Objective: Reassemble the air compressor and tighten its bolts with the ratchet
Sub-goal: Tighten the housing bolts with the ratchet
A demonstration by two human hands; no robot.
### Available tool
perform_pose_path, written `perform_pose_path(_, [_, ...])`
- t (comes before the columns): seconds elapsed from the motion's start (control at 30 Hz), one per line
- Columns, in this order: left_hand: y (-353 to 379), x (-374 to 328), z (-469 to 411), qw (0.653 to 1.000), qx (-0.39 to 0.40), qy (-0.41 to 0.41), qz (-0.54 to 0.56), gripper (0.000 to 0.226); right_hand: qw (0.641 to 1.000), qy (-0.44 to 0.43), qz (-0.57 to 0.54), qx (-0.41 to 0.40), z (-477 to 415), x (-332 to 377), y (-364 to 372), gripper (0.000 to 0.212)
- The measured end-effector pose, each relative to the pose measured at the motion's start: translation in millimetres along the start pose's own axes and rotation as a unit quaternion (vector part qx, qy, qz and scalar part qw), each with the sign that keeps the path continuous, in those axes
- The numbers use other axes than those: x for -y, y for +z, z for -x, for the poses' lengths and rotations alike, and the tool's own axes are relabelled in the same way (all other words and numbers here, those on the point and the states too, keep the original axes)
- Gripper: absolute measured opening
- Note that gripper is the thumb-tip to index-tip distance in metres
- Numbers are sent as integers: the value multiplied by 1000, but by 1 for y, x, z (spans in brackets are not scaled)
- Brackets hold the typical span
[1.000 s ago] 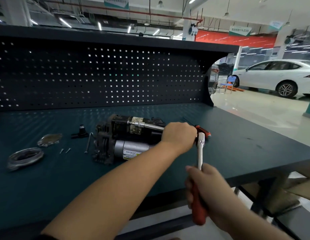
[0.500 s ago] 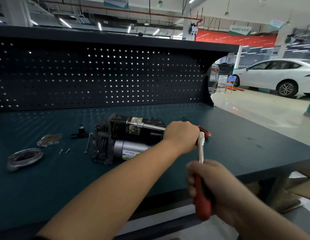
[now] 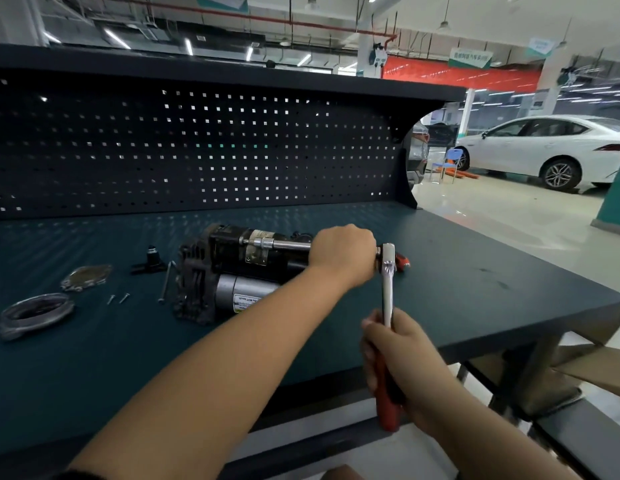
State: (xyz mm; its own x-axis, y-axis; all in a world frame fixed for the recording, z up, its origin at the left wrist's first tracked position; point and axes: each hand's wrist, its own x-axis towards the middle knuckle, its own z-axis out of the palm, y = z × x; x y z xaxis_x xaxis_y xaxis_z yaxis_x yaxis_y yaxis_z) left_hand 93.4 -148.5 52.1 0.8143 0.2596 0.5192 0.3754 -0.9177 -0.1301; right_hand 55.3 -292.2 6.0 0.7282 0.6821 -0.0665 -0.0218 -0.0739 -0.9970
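The left hand [image 3: 343, 252] covers where the extension bar [image 3: 291, 244] meets the ratchet [image 3: 387, 289]. Our left forearm hides the lower right end of the air compressor [image 3: 229, 252], and we cannot read its small label [image 3: 245, 301]. Behind the ratchet head, a red tool [image 3: 402, 261] shows only its tip.

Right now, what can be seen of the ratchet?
The ratchet has a chrome shaft and a red handle, gripped by the right hand. It stands roughly upright, head uppermost, over the workbench front edge. From the head a chrome extension bar runs level leftward through the gripping left hand to a socket at the black air compressor.
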Motion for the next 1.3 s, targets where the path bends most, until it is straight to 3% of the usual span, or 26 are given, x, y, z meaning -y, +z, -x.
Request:
perform_pose_path(0.07, [-10,7,-11,995,88,22,47,24,998,-12,55,-22,-3,-13,-3,18])
perform_pose_path(0.13, [-16,10,-12,986,141,41,83,24,999,2,41,-23,-4,-8,-6,18])
perform_pose_path(0.17, [-16,11,-8,989,118,42,80,20,1000,21,-5,-9,-5,2,-7,19])
perform_pose_path(0.27, [2,7,18,998,-51,45,14,11,971,99,-204,76,-2,49,-14,21])
perform_pose_path(0.33, [13,4,26,994,-92,53,-1,14,961,103,-235,107,0,61,-16,20])
perform_pose_path(0.4, [11,5,19,997,-61,38,-9,16,982,76,-142,98,2,39,-9,18])
perform_pose_path(0.47, [5,8,6,999,-24,27,-11,17,999,33,4,28,0,3,-5,8])
perform_pose_path(0.57, [-9,12,-4,997,66,36,27,28,992,-8,123,-39,-7,-19,-6,3])
perform_pose_path(0.6, [-10,12,-4,996,67,33,38,26,994,-10,105,-32,-7,-14,-6,4])
perform_pose_path(0.67, [-10,10,8,999,-17,23,25,13,999,8,-28,16,-9,7,-8,16])
perform_pose_path(0.77, [2,5,26,990,-125,29,-66,12,953,75,-259,136,-4,56,-15,15])
perform_pose_path(0.8, [3,5,24,993,-102,39,-53,9,943,81,-282,157,-3,62,-15,15])
perform_pose_path(0.87, [2,6,15,999,-26,42,-17,10,960,79,-227,143,-3,45,-9,10])
perform_pose_path(0.93, [-1,11,3,999,1,41,6,18,992,56,-84,78,-3,9,-5,12])
perform_pose_path(1.03, [-6,16,-3,996,47,59,41,29,999,30,35,5,-3,-12,-7,15])
perform_pose_path(1.1, [-7,16,2,997,21,54,45,23,998,41,-28,41,-4,3,-9,4])
perform_pose_path(1.2, [-1,8,19,994,-90,57,-11,9,954,79,-266,113,2,46,-8,23])
perform_pose_path(1.27, [2,5,21,990,-116,72,-14,10,942,80,-294,138,5,53,-8,23])
perform_pose_path(1.3, [1,4,19,994,-86,71,1,9,955,81,-248,140,6,45,-6,23])
